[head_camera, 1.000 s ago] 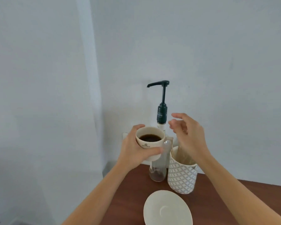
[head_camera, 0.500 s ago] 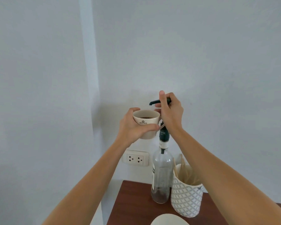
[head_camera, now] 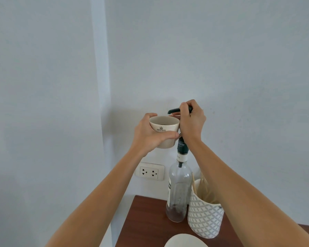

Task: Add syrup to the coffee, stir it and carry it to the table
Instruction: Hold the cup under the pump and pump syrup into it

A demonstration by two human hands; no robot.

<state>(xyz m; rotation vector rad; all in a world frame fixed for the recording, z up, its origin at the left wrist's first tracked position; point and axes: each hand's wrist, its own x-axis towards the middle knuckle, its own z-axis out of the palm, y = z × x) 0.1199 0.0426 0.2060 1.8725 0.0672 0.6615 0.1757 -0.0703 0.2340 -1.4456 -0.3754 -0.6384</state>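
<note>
My left hand (head_camera: pixel 150 136) grips a cream coffee cup (head_camera: pixel 165 127) and holds it high, its rim just under the spout of the dark pump (head_camera: pixel 174 110). The coffee inside is hidden by the cup's wall. My right hand (head_camera: pixel 192 122) is wrapped over the pump head, fingers closed on it. The pump sits on a clear glass syrup bottle (head_camera: pixel 179 189) that stands on the dark wooden table (head_camera: pixel 146 220); only a little brown syrup lies at its bottom.
A white patterned holder (head_camera: pixel 204 218) with wooden stir sticks stands right of the bottle. A white saucer's rim (head_camera: pixel 184 240) shows at the bottom edge. A wall socket (head_camera: pixel 150 171) sits behind my left forearm. The white wall is close behind.
My left hand raised the cup from beside the bottle up to the pump spout. My right hand rose from above the stick holder and closed on the pump head.
</note>
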